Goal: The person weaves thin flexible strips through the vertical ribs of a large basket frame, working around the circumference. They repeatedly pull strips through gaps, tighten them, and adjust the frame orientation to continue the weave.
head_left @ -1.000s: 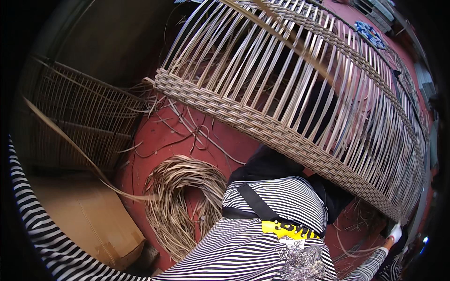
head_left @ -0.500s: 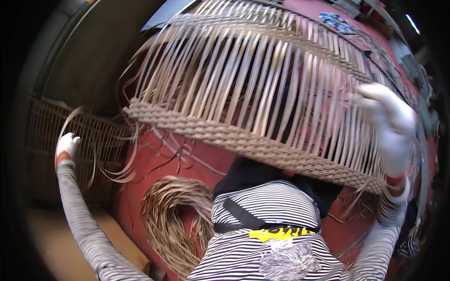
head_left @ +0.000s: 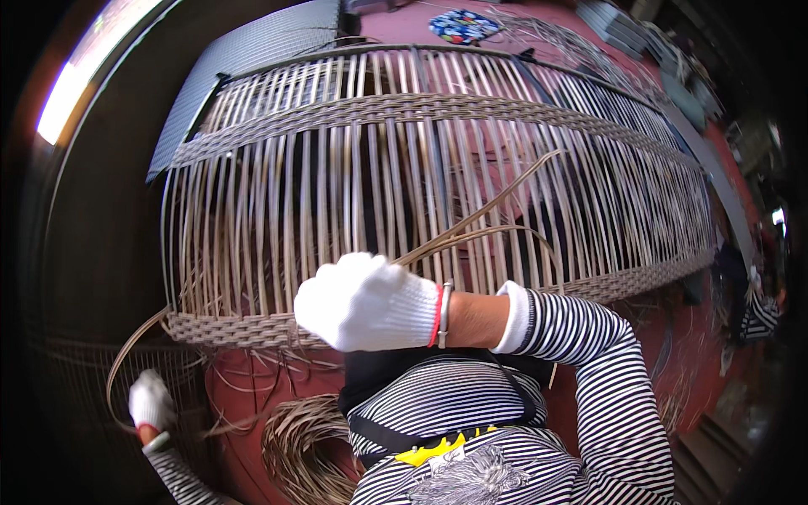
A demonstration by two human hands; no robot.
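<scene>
Two gloved hands work a big wicker frame (head_left: 438,168) filling the upper frame: right hand (head_left: 368,301), centre, clenched around loose strips (head_left: 480,227); left hand (head_left: 151,401), lower left, gripping another strip (head_left: 126,362).

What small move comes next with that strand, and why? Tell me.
Probably pull the rattan strand snug with the right hand against the woven band. The strand arcs loose over the frame's upright ribs, while the left hand holds its other end low beside the frame.
</scene>
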